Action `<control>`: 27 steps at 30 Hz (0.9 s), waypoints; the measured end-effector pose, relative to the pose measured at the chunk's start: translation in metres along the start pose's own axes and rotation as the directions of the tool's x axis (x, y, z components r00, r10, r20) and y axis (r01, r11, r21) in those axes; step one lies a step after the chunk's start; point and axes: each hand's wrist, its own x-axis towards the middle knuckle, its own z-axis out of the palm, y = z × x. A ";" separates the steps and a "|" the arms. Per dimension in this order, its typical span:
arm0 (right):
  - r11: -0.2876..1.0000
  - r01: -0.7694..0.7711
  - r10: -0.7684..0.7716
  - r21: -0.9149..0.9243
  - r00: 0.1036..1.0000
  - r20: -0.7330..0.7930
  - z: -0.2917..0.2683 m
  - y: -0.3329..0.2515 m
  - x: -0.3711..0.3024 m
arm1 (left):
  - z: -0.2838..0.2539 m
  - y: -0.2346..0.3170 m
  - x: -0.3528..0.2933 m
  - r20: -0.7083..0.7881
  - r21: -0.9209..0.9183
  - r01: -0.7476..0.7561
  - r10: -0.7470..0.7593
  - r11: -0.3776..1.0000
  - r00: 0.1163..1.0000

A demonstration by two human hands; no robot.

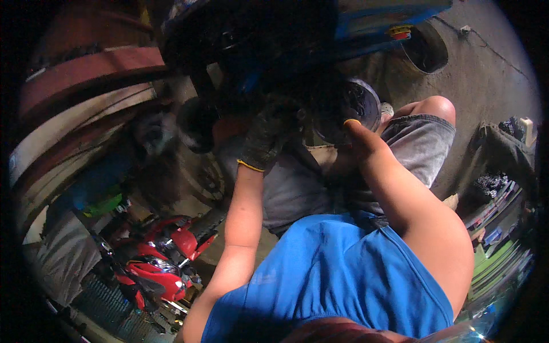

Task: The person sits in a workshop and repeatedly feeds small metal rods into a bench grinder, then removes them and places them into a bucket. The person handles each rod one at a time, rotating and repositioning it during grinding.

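The left hand (263, 137) wears a dark glove of knitted look, with a thin yellow cuff. It reaches to the lower side of the machine (251, 46), which is nearly black and in deep shadow. Its fingers go into the dark, so I cannot tell if they are spread or pressed together, nor what they pinch. The right hand (337, 119), with a yellow-orange cuff, is at the round part (373, 96), at the lower right of the machine. This hand is also almost lost in shadow; its opening and grip I cannot tell. The round part has a smooth, curved grey rim and a darker inside.

Just below the machine are the grey shorts (423, 143), of faded cloth, and then the blue shirt (343, 257), soft and folded. A smooth blue panel (372, 24) is at the machine's upper right. Farther right of it is the rough grey floor (486, 68). Left of the machine runs a red-brown beam (97, 74); far to its lower left stands a shiny red motorbike (154, 271).
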 end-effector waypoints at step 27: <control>0.669 0.415 -0.261 0.617 0.908 -0.328 -0.126 -0.003 -0.128 | -0.034 -0.071 0.011 0.081 0.114 -0.237 0.229 0.965 0.970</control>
